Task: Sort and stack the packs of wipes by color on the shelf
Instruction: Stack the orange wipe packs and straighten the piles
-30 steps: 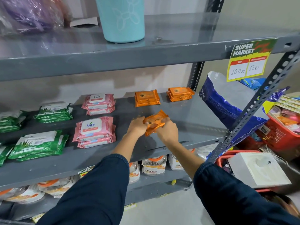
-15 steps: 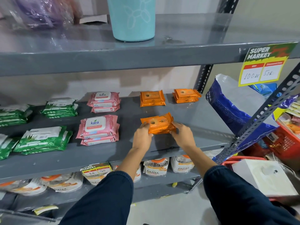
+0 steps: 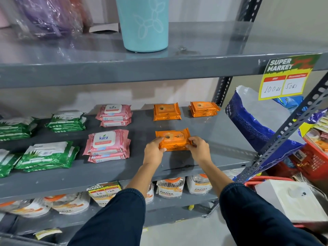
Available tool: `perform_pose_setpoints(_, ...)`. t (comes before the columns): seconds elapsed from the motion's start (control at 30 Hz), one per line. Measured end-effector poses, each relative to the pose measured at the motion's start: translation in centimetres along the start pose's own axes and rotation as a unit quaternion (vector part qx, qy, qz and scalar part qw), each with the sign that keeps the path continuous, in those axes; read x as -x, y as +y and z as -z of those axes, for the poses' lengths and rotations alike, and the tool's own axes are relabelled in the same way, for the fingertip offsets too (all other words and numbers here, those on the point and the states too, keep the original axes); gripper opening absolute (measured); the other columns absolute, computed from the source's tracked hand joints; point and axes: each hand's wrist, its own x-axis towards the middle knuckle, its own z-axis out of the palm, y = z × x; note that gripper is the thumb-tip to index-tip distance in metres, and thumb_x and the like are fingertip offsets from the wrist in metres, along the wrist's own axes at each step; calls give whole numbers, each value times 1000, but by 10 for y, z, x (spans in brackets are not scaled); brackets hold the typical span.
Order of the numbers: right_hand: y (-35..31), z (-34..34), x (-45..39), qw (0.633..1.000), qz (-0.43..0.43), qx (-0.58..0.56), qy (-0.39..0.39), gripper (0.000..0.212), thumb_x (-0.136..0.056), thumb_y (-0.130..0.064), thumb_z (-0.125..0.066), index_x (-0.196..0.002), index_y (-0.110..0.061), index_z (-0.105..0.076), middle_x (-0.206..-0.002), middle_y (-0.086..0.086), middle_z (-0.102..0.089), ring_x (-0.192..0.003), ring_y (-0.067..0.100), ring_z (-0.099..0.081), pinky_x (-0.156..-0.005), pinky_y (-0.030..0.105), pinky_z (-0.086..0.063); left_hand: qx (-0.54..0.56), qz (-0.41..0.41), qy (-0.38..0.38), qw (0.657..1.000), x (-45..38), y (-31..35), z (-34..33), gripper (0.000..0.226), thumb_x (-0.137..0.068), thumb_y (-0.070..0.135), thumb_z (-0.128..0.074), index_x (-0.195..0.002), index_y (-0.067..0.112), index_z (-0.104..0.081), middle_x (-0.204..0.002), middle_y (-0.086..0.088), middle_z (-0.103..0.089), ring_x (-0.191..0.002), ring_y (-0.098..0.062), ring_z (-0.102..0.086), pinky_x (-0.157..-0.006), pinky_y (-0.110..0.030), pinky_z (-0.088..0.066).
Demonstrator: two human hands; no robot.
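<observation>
An orange wipes pack (image 3: 174, 140) lies flat on the grey middle shelf (image 3: 221, 137). My left hand (image 3: 153, 150) grips its left end and my right hand (image 3: 198, 148) grips its right end. Behind it stand two small orange stacks, one at the back middle (image 3: 166, 111) and one at the back right (image 3: 204, 109). Two pink stacks sit to the left, one near (image 3: 108, 145) and one far (image 3: 114, 114). Several green packs (image 3: 48, 155) fill the shelf's left part.
A teal tumbler (image 3: 144, 23) and wrapped purple items (image 3: 46, 16) stand on the upper shelf. A price sign (image 3: 287, 77) hangs at its right edge. A blue bag (image 3: 257, 125), a red basket (image 3: 312, 157) and a white box (image 3: 291, 199) crowd the right. Bagged goods (image 3: 170, 187) fill the lower shelf.
Both hands have brought the orange pack from a tilted hold in the air down flat onto the shelf, in front of the back orange stack.
</observation>
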Motion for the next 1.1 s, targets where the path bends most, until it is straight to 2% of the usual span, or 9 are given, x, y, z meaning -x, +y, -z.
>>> perform_pose_setpoints(0.43, 2, 4, -9, 1000, 1, -23, -18, 36, -87, -6, -65, -122, -4, -61, -126, 15, -64, -122, 27, -57, -101, 33, -45, 8, 19, 26, 999, 5, 8, -4, 46, -88, 5, -60, -131, 14, -52, -128, -10, -61, -115, -26, -59, -102, -34, -43)
perform_pose_setpoints(0.6, 1, 6, -7, 999, 10, -21, -23, 36, -87, -5, -65, -123, -2, -60, -125, 15, -64, -119, 27, -59, -96, 26, -44, -10, 15, 24, 1000, 3, 6, -4, 45, -88, 5, -59, -131, 16, -52, -129, -10, -61, -115, -26, -58, -101, -34, -43)
perform_pose_setpoints(0.7, 1, 7, -5, 999, 22, -3, -24, 39, -87, -8, -64, -126, -6, -57, -123, 15, -65, -116, 29, -60, -95, 31, -47, -81, -17, 31, 996, 6, 8, -4, 45, -88, 9, -59, -132, 19, -49, -131, -8, -59, -115, -28, -58, -94, -37, -48)
perform_pose_setpoints(0.77, -1, 7, -1, 996, 74, 48, -3, 51, -87, -8, -60, -136, -8, -46, -129, 17, -60, -119, 34, -56, -96, 37, -47, -184, -73, 45, 979, 9, 11, -9, 55, -88, 19, -60, -139, 18, -38, -148, -7, -40, -134, -29, -41, -103, -40, -42)
perform_pose_setpoints(0.83, -3, 3, 0, 974, 170, 148, -8, 69, -84, -4, -56, -147, -6, -27, -151, 16, -37, -140, 33, -35, -112, 41, -35, -256, -148, 50, 954, 12, 15, -16, 70, -89, 26, -57, -146, 11, -20, -157, -10, -18, -145, -28, -16, -117, -40, -21)
perform_pose_setpoints(0.87, -5, 0, 0, 950, 212, 229, -29, 76, -84, -4, -54, -150, -6, -16, -158, 14, -21, -147, 30, -19, -120, 42, -23, -283, -171, 37, 943, 11, 15, -19, 76, -89, 28, -55, -148, 8, -11, -158, -12, -10, -147, -28, -8, -120, -40, -11)
perform_pose_setpoints(0.93, -1, -7, -1, 895, 240, 369, -76, 87, -87, -10, -55, -152, -6, 1, -162, 12, 2, -150, 26, 4, -123, 44, -3, -332, -175, -12, 927, 11, 11, -22, 86, -90, 36, -53, -147, 4, 2, -159, -14, 3, -147, -29, 5, -120, -39, 2)
perform_pose_setpoints(1.0, 4, -7, -1, 869, 224, 429, -105, 92, -88, -16, -58, -151, -7, 9, -161, 11, 10, -149, 26, 11, -122, 46, 2, -366, -152, -47, 917, 11, 2, -24, 90, -90, 44, -49, -147, 5, 9, -158, -15, 8, -146, -29, 9, -118, -40, 6)
perform_pose_setpoints(1.1, 7, -4, -4, 847, 226, 467, -116, 90, -90, -15, -56, -151, -10, 11, -161, 9, 11, -149, 26, 11, -121, 48, 3, -379, -147, -60, 912, 9, -4, -25, 87, -92, 49, -42, -147, 6, 10, -158, -14, 8, -147, -28, 7, -118, -41, 6)
